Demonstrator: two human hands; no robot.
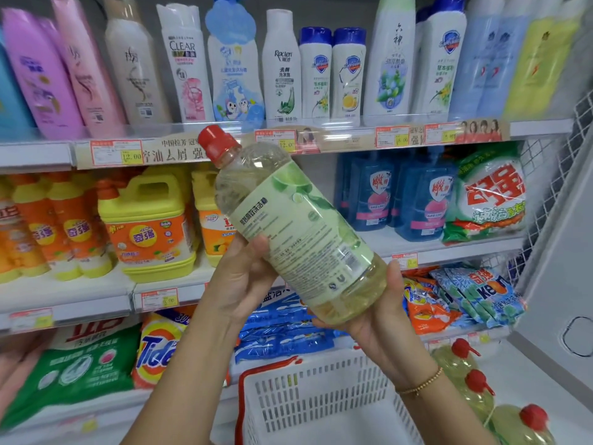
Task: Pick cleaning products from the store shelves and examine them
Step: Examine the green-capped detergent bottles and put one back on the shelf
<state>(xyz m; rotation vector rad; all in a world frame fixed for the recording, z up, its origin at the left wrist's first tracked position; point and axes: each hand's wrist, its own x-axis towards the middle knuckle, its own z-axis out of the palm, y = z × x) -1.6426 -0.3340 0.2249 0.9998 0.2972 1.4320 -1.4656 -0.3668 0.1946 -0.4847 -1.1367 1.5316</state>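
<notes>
Clear bottle (301, 229) with a red cap (216, 142) held up in front of the detergent shelves (80, 297)

The bottle is gripped by both hands: its middle is clasped by the left hand (244, 277), and its base is cupped and grasped by the right hand (378, 316), thumb laid up the side. It's tilted with the cap pointing up-left, and pale yellow liquid can be seen inside. The small-print side of the green label (279, 203) is turned to the camera. A white basket (308, 396) with a red rim is seen just below.

Clear bottle (301, 226): pale yellow liquid, red cap (215, 141), green leaf-print label. Basket (321, 390): white, red rim. Far left jug (150, 226): yellow and orange.
</notes>
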